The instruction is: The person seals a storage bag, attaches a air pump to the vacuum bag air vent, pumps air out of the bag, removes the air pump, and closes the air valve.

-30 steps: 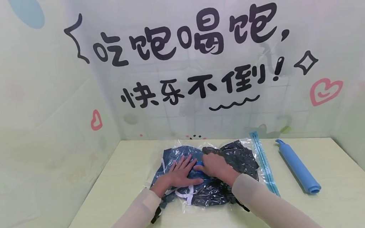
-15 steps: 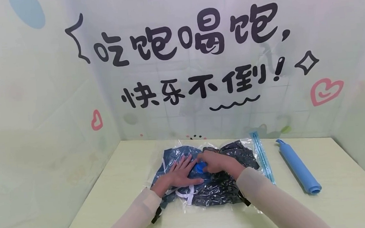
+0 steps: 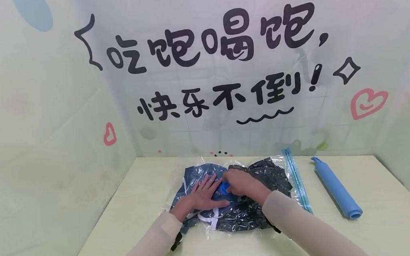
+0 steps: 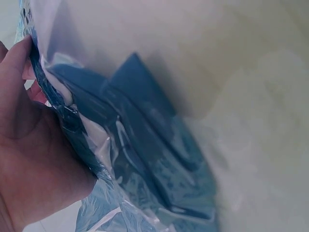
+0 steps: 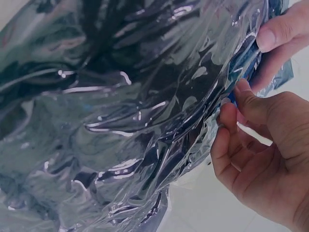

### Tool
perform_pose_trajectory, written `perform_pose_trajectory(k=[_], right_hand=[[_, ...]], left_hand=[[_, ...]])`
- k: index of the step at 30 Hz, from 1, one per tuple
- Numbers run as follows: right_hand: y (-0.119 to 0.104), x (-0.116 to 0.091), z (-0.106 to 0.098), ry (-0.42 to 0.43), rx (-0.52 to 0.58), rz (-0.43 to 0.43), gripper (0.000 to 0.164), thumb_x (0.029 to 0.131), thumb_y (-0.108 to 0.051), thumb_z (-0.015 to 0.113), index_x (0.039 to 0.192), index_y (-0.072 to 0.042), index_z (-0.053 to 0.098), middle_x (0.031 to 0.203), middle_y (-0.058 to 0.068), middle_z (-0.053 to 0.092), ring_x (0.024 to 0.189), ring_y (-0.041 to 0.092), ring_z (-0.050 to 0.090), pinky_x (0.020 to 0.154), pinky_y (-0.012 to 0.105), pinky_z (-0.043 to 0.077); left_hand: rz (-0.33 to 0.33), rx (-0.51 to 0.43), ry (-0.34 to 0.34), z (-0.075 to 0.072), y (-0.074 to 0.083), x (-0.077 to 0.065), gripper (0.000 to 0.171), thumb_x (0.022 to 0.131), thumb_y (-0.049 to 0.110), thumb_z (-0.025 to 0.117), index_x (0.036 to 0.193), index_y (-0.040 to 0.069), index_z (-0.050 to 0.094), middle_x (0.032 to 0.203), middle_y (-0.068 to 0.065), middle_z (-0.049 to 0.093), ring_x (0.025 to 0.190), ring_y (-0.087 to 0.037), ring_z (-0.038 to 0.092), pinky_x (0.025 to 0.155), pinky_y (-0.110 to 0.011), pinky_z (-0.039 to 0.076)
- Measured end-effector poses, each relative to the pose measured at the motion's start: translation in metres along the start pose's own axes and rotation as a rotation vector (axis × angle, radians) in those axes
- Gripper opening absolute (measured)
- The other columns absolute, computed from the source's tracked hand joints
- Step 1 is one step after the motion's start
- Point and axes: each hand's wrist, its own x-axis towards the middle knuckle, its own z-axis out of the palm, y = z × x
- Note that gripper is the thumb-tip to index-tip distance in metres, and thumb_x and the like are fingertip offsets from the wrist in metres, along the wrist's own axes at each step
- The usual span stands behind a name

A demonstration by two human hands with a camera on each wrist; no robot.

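Observation:
A clear vacuum storage bag (image 3: 274, 179) lies on the table with dark, wrinkled clothes inside, blue on the left and black on the right. My left hand (image 3: 204, 196) rests on the bag's left half, fingers spread and straight. Beside those fingertips, my right hand (image 3: 243, 183) pinches a round blue valve cap (image 3: 225, 188) with thumb and curled fingers. The right wrist view has the same right hand (image 5: 263, 154) at the bag's surface, mostly covering the cap. In the left wrist view, the left hand (image 4: 34, 145) lies along the blue cloth (image 4: 149, 130) under the plastic.
The bag's light blue zip strip (image 3: 298, 185) runs along its right edge. A light blue cylinder (image 3: 336, 188) with a narrow tip and a hollow end lies farther right on the pale table (image 3: 376, 195). A printed wall sheet (image 3: 177, 138) stands behind, with side walls left and right.
My right hand has turned at the valve cap: its wrist swung right, then partly back, and more of the blue cap shows now. The left hand has stayed in place on the bag.

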Motion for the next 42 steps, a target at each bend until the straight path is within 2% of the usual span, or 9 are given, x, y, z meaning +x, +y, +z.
perform_pose_trajectory(k=[4, 11, 19, 22, 27, 33, 36, 39, 42], right_hand=[[-0.005, 0.001, 0.001, 0.002, -0.034, 0.061, 0.031, 0.094, -0.022, 0.077, 0.117, -0.003, 0.071, 0.106, 0.009, 0.069, 0.098, 0.024, 0.065, 0.086, 0.041, 0.053], [-0.016, 0.003, 0.004, -0.012, -0.094, 0.171, 0.026, 0.094, -0.031, 0.076, 0.103, -0.006, 0.074, 0.083, 0.004, 0.065, 0.070, 0.018, 0.061, 0.065, 0.036, 0.054], [-0.023, 0.004, 0.008, 0.016, -0.186, 0.216, 0.030, 0.096, -0.039, 0.072, 0.105, -0.010, 0.078, 0.087, 0.004, 0.069, 0.076, 0.020, 0.068, 0.068, 0.039, 0.058], [-0.024, 0.004, 0.009, 0.015, -0.171, 0.250, 0.035, 0.096, -0.042, 0.071, 0.109, -0.010, 0.078, 0.092, 0.006, 0.071, 0.081, 0.023, 0.069, 0.070, 0.042, 0.058], [-0.021, 0.004, 0.010, -0.004, -0.121, 0.299, 0.042, 0.096, -0.047, 0.069, 0.111, -0.009, 0.077, 0.090, 0.008, 0.071, 0.079, 0.024, 0.069, 0.069, 0.043, 0.058], [-0.006, 0.001, 0.010, -0.017, -0.065, 0.245, 0.054, 0.097, -0.057, 0.062, 0.111, -0.007, 0.073, 0.093, 0.010, 0.069, 0.083, 0.029, 0.069, 0.073, 0.048, 0.057], [0.004, -0.001, 0.007, -0.045, -0.018, 0.214, 0.056, 0.098, -0.059, 0.056, 0.109, -0.006, 0.072, 0.089, 0.008, 0.067, 0.081, 0.027, 0.067, 0.076, 0.049, 0.055], [0.011, -0.003, 0.001, -0.071, 0.045, 0.167, 0.050, 0.100, -0.054, 0.058, 0.110, -0.006, 0.067, 0.087, 0.006, 0.065, 0.080, 0.025, 0.065, 0.078, 0.047, 0.054], [0.013, -0.004, -0.006, -0.094, 0.081, 0.081, 0.037, 0.100, -0.039, 0.067, 0.119, -0.007, 0.061, 0.102, 0.007, 0.065, 0.096, 0.026, 0.064, 0.087, 0.046, 0.052]], left_hand=[[-0.014, 0.029, -0.009, -0.007, 0.006, -0.004, 0.094, 0.094, 0.072, 0.050, 0.164, 0.017, 0.021, 0.170, -0.006, 0.006, 0.153, -0.029, -0.003, 0.119, -0.055, 0.004], [-0.016, 0.033, -0.013, -0.009, 0.008, -0.006, 0.093, 0.094, 0.070, 0.052, 0.164, 0.016, 0.022, 0.170, -0.008, 0.007, 0.153, -0.031, -0.002, 0.118, -0.056, 0.005], [-0.026, 0.037, -0.011, -0.009, 0.008, -0.006, 0.090, 0.096, 0.066, 0.054, 0.164, 0.020, 0.020, 0.170, -0.006, 0.007, 0.153, -0.029, -0.001, 0.118, -0.056, 0.007], [-0.020, 0.029, -0.013, -0.009, 0.008, -0.006, 0.091, 0.095, 0.067, 0.054, 0.164, 0.018, 0.021, 0.170, -0.007, 0.007, 0.153, -0.030, -0.001, 0.118, -0.056, 0.006], [-0.012, 0.021, -0.022, -0.010, 0.008, -0.007, 0.094, 0.094, 0.071, 0.050, 0.164, 0.016, 0.021, 0.170, -0.008, 0.006, 0.153, -0.031, -0.003, 0.118, -0.056, 0.003], [-0.025, 0.023, -0.020, -0.008, 0.008, -0.007, 0.094, 0.094, 0.072, 0.049, 0.164, 0.017, 0.020, 0.170, -0.007, 0.005, 0.153, -0.030, -0.004, 0.119, -0.055, 0.004], [-0.024, 0.025, -0.014, -0.007, 0.008, -0.008, 0.091, 0.095, 0.070, 0.051, 0.164, 0.017, 0.022, 0.169, -0.008, 0.007, 0.153, -0.031, -0.002, 0.118, -0.057, 0.006], [-0.027, 0.034, -0.015, -0.006, 0.010, -0.008, 0.090, 0.096, 0.068, 0.052, 0.164, 0.018, 0.021, 0.169, -0.007, 0.007, 0.153, -0.031, -0.002, 0.118, -0.057, 0.006], [-0.021, 0.033, -0.005, -0.005, 0.008, -0.006, 0.092, 0.095, 0.071, 0.049, 0.165, 0.019, 0.019, 0.170, -0.006, 0.006, 0.153, -0.031, -0.002, 0.118, -0.057, 0.006]])
